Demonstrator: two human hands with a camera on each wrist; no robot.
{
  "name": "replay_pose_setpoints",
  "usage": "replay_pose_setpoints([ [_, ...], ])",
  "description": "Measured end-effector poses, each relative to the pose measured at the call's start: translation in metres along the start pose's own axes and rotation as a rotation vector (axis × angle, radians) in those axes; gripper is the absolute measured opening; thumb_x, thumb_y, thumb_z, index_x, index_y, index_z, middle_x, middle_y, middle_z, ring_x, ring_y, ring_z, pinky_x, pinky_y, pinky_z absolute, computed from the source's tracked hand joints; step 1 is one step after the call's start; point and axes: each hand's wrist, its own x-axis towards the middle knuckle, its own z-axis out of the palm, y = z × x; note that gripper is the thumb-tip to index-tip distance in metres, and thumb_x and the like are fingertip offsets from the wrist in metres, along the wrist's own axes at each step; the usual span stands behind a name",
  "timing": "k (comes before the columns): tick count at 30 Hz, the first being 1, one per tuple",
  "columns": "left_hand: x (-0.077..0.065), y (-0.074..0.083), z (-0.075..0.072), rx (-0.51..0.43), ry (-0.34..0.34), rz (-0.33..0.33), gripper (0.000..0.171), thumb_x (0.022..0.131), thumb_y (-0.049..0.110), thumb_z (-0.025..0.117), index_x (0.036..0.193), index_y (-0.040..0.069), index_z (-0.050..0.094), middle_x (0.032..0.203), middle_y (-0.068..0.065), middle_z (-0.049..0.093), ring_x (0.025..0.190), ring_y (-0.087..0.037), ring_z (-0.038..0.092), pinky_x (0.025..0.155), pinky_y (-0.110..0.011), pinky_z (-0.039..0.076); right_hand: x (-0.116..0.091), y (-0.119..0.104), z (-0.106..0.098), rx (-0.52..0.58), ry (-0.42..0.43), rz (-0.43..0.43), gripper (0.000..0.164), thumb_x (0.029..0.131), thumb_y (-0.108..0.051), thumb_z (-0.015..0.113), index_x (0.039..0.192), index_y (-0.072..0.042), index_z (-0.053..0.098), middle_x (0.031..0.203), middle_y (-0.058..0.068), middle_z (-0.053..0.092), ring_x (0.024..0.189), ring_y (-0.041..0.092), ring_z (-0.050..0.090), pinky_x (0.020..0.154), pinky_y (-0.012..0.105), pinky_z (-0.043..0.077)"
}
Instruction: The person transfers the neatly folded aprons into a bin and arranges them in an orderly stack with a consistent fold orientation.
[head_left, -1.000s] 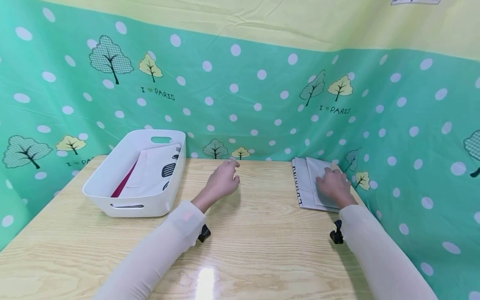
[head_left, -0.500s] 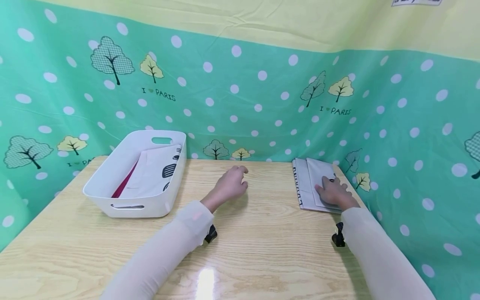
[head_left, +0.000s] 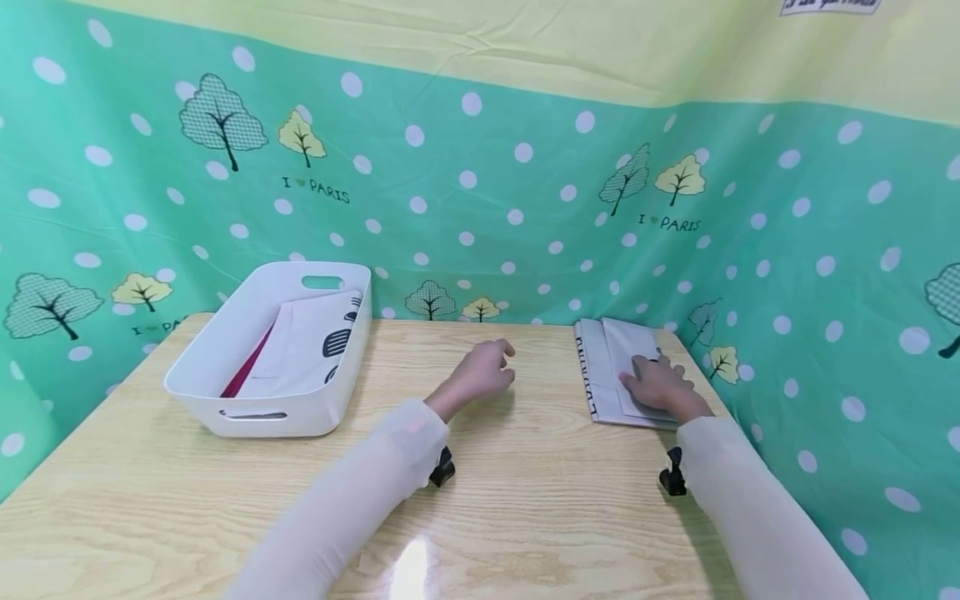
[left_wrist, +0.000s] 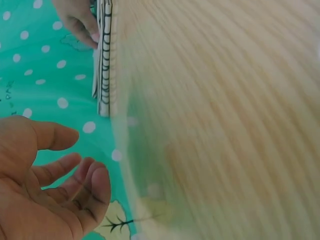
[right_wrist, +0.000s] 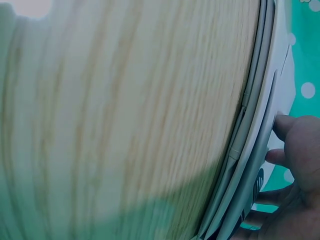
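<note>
A stack of folded white cloth with black print (head_left: 592, 367) lies on the wooden table at the back right. On top of it rests my right hand (head_left: 658, 385), fingers spread and fingertips touching the upper layer; the right wrist view also shows this hand (right_wrist: 300, 175) against the layered folds (right_wrist: 250, 155). My left hand (head_left: 482, 369) hovers over the middle of the table, left of the stack, loosely curved and holding nothing. In the left wrist view, the left hand's fingers (left_wrist: 100, 185) are relaxed and apart from the cloth (left_wrist: 104, 75).
At the back left stands a white plastic basket (head_left: 187, 379), holding a folded white cloth with black utensil prints (head_left: 307, 346) and a dark red piece (head_left: 246, 367). A green dotted curtain (head_left: 495, 200) borders the table (head_left: 525, 517) behind and to the right.
My left hand has moved right across the table, towards the stack. The folded cloth has shifted slightly left under my right hand, which has come a little nearer me.
</note>
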Motion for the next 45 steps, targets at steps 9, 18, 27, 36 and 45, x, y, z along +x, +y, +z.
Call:
replay_pose_setpoints([
  [9,0.011,0.019,0.018,-0.056,-0.022,-0.010,0.038,0.100,0.011,0.059,0.136,0.000,0.058,0.117,-0.016,0.065,0.104,-0.026,0.063,0.083,-0.037,0.054,-0.005,-0.011,-0.001,-0.005,0.022,-0.041,0.069,0.108,-0.041,0.041,0.155,0.008,0.030,0.150,0.047,0.022,0.133,0.069,0.027,0.101,0.079,0.030],
  [18,0.020,0.025,0.033,-0.178,-0.032,-0.096,0.041,0.097,0.013,0.063,0.136,0.002,0.058,0.108,-0.008,0.065,0.090,-0.017,0.061,0.077,-0.031,0.053,-0.005,-0.028,0.000,-0.004,-0.009,-0.054,0.069,0.107,-0.043,0.043,0.155,0.006,0.032,0.151,0.045,0.024,0.131,0.064,0.030,0.103,0.076,0.030],
  [27,0.027,0.039,0.048,-0.321,-0.064,-0.183,0.047,0.098,0.009,0.057,0.142,-0.003,0.050,0.090,-0.010,0.068,0.063,-0.017,0.064,0.056,-0.025,0.048,-0.007,-0.042,0.002,-0.006,-0.023,-0.066,0.069,0.107,-0.042,0.045,0.156,0.004,0.033,0.153,0.042,0.026,0.131,0.060,0.033,0.105,0.073,0.033],
  [36,0.032,0.048,0.060,-0.542,-0.004,-0.305,0.059,0.097,0.008,0.059,0.151,-0.005,0.038,0.129,-0.022,0.058,0.081,-0.022,0.069,0.066,-0.026,0.059,-0.010,-0.053,0.000,-0.023,-0.030,-0.109,0.066,0.106,-0.040,0.049,0.154,0.005,0.037,0.149,0.041,0.035,0.125,0.057,0.040,0.101,0.069,0.039],
  [45,0.035,0.053,0.064,-0.686,0.077,-0.415,0.046,0.094,-0.004,0.058,0.139,-0.009,0.050,0.118,-0.020,0.057,0.085,-0.026,0.069,0.075,-0.034,0.062,-0.008,-0.049,-0.001,-0.025,-0.028,-0.138,0.070,0.106,-0.041,0.050,0.156,0.005,0.030,0.152,0.040,0.033,0.131,0.060,0.037,0.107,0.070,0.035],
])
